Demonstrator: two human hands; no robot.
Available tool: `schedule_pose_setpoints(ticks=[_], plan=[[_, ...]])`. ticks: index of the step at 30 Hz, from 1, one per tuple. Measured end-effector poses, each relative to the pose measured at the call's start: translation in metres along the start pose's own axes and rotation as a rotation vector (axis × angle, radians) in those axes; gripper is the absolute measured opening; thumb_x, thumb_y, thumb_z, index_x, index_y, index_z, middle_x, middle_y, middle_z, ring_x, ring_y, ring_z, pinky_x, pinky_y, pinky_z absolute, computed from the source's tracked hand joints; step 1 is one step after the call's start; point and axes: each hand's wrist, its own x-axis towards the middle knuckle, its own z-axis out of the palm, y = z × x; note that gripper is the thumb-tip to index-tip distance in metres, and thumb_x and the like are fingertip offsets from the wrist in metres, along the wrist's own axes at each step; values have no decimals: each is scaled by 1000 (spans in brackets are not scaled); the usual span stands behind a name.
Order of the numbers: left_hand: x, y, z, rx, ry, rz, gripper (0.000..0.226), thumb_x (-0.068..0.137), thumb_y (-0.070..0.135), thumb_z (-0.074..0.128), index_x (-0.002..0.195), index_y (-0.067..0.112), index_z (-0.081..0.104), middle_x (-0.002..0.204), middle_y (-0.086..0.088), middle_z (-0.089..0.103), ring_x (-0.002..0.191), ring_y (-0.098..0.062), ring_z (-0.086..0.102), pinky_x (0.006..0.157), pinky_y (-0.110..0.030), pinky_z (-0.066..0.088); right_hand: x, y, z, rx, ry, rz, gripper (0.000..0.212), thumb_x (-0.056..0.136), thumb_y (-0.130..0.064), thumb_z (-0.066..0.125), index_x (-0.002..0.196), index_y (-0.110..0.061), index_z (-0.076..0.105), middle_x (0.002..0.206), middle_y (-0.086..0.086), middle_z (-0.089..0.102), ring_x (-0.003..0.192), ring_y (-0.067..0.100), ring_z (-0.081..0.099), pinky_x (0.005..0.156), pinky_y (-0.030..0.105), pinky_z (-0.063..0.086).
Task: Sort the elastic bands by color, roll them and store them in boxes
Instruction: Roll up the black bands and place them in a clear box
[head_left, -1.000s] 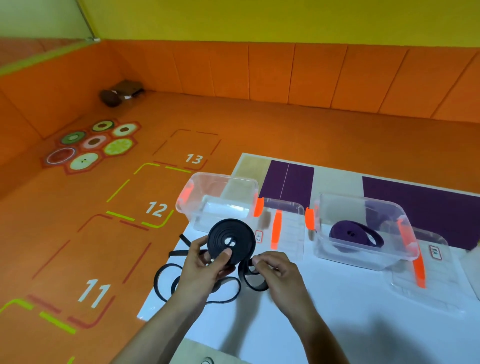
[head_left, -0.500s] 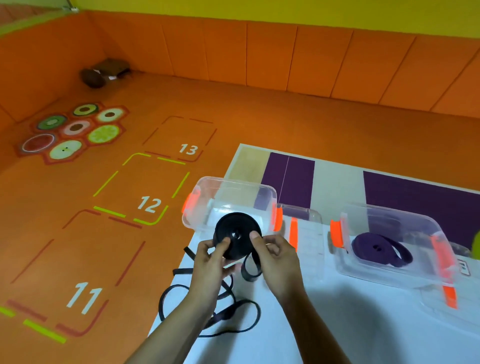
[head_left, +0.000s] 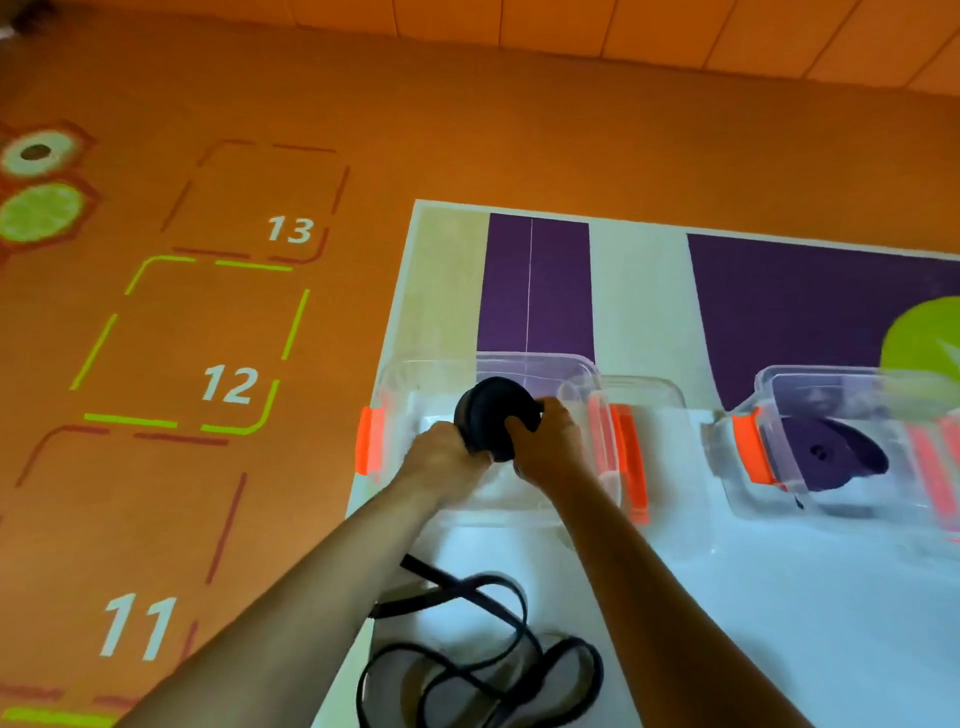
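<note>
both hands are out over the left box (head_left: 400, 374), and between them sits the black roll (head_left: 493, 405), a tight coil held on edge. the left hand (head_left: 441, 454) grips its lower left side, fingers curled round the rim. the right hand (head_left: 553, 441) clamps the right side, thumb and fingers wrapped on the coil. the roll is down inside the box's opening; with this blur it is hard to say whether it touches the bottom. the box is clear plastic with an orange latch (head_left: 370, 441) on its left end, and a clear lid (head_left: 660, 400) lies just beside it on the right. further right stands the second box (head_left: 763, 384), and in it a purple roll (head_left: 831, 454) lies flat. close to the person, under the forearms, loose bands (head_left: 483, 665), all black, sprawl in loops on the white table (head_left: 779, 623), one strand reaching towards the table's left edge. the far side of the table shows purple panels (head_left: 535, 291), and a green shape (head_left: 924, 338) sits at the right edge. off to the left the orange floor (head_left: 467, 130) carries marked squares numbered 11, 12 and 13.
</note>
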Motion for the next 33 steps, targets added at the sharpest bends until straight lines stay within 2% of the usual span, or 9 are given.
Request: schedule_pose_setpoints(ticks=[2, 6, 8, 12, 15, 18, 23, 28, 33], plan=[[24, -1, 4, 33, -18, -38, 20, 92, 16, 62, 73, 13, 55, 62, -2, 57, 53, -16, 54, 49, -24, 43, 14, 7, 11, -56, -12, 49, 37, 101, -23, 57, 130, -2, 49, 121, 19, 62, 96, 30, 59, 69, 28, 45], [61, -11, 14, 54, -154, -141, 3, 91, 6, 62, 88, 6, 61, 70, -9, 62, 55, -19, 57, 51, -24, 46, 34, 17, 30, -150, -41, 175, 41, 99, -17, 58, 134, -1, 44, 125, 20, 58, 111, 39, 62, 85, 41, 51], [78, -17, 16, 80, -150, -169, 6, 86, -3, 62, 89, 2, 61, 73, -12, 64, 55, -20, 59, 50, -23, 47, 41, 21, 39, -172, -94, 248, 51, 97, -18, 61, 141, -2, 41, 128, 20, 58, 114, 39, 61, 86, 42, 52], [101, -25, 20, 163, -131, -124, 18, 81, -7, 67, 99, -3, 63, 86, -16, 73, 82, -30, 74, 77, -37, 63, 50, 30, 50, -233, -198, 271, 51, 98, -26, 62, 141, -4, 46, 123, 18, 63, 100, 31, 63, 69, 30, 46], [92, -22, 22, 292, -130, -47, 29, 86, 0, 64, 114, -1, 59, 97, -14, 71, 88, -29, 72, 69, -33, 60, 46, 31, 49, -272, -237, 241, 61, 98, -31, 61, 149, -6, 38, 135, 20, 59, 117, 36, 61, 87, 37, 51], [72, -15, 13, 470, -95, 40, 30, 95, 11, 55, 124, 4, 53, 112, -14, 65, 100, -31, 67, 67, -30, 47, 33, 26, 34, -322, -238, 141, 61, 96, -30, 60, 149, -7, 38, 140, 17, 54, 126, 38, 55, 100, 41, 48], [12, -17, -2, 431, 45, 315, 36, 100, 22, 53, 135, 10, 55, 120, -14, 68, 109, -34, 62, 85, -33, 48, -14, 25, -5, -305, -134, -98, 49, 100, -30, 58, 146, -17, 48, 143, 12, 51, 127, 32, 52, 107, 45, 46], [-70, -47, 18, 378, 265, 566, 29, 99, 17, 57, 127, 16, 64, 120, -6, 64, 112, -30, 53, 95, -36, 41, -78, 45, -31, -220, 121, -405, 31, 98, -23, 62, 128, -19, 64, 134, 6, 61, 122, 27, 58, 103, 40, 46], [-138, -93, 67, 445, 532, 676, 22, 91, 19, 59, 112, 19, 67, 109, -2, 63, 99, -29, 53, 87, -41, 45, -137, 96, -37, -197, 254, -559, 24, 93, -15, 65, 117, -17, 68, 121, 6, 65, 112, 27, 60, 96, 33, 41]])
